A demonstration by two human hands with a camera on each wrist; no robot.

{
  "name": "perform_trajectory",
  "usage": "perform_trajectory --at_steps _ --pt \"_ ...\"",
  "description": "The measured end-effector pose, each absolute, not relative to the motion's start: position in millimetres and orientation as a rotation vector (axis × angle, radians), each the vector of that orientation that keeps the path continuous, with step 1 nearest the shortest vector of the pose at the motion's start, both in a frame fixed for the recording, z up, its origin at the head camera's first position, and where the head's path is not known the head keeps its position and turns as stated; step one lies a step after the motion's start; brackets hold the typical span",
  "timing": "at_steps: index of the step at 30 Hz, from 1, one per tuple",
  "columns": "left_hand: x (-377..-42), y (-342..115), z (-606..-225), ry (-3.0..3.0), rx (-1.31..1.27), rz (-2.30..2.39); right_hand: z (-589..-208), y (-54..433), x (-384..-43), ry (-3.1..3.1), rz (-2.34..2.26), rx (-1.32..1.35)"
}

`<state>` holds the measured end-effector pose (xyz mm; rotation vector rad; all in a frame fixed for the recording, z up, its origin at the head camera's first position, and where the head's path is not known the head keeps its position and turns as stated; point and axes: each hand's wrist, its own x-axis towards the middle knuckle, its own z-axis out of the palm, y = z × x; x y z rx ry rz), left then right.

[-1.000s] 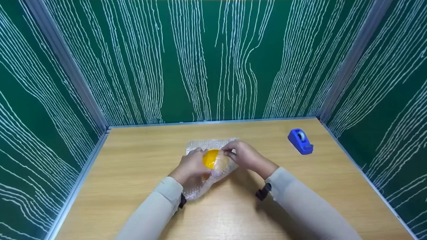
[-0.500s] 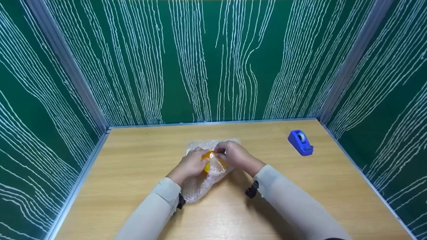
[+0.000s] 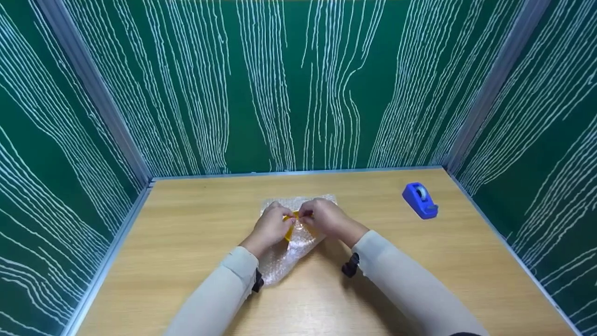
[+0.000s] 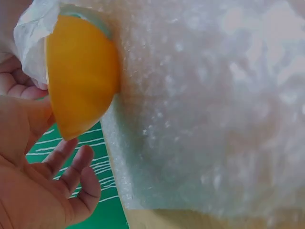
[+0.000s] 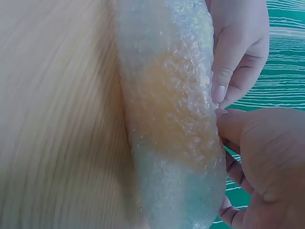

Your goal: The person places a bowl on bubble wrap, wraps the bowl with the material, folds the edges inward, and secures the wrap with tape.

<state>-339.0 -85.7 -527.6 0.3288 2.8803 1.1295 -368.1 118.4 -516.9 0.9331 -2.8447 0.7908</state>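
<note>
A yellow-orange bowl [image 4: 83,76] is partly wrapped in a sheet of clear bubble wrap [image 3: 284,266] on the table, a flap folded up over its near side to the rim. In the right wrist view the bowl shows only as an orange blur through the wrap. At the rim my left hand [image 3: 272,225] pinches the wrap's edge between thumb and index finger; its other fingers spread loosely beside the bowl in the left wrist view. Right beside those fingertips, my right hand [image 3: 329,218] pinches the same edge. The bowl's inside is mostly hidden.
A blue tape dispenser [image 3: 419,199] with a roll of tape stands at the table's far right. Green walls with white wavy lines [image 3: 298,84] enclose the wooden table [image 3: 196,210] at the back and both sides.
My right hand has moved left, bringing the wrap's flap over the bowl to the left fingers. The left thumb and index finger have come together at the rim. Less yellow shows.
</note>
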Motion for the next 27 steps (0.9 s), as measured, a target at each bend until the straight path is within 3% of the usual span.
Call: perform_trajectory --at_steps 15,27 --pt "-341.7 -76.6 -526.8 2.930 0.098 1.080 -522.5 167.4 -391.6 -2.991 1.027 0.267" --pt "-341.6 -76.8 -527.0 3.007 0.140 1.027 -544.6 194.4 -407.1 -3.053 1.256 0.096"
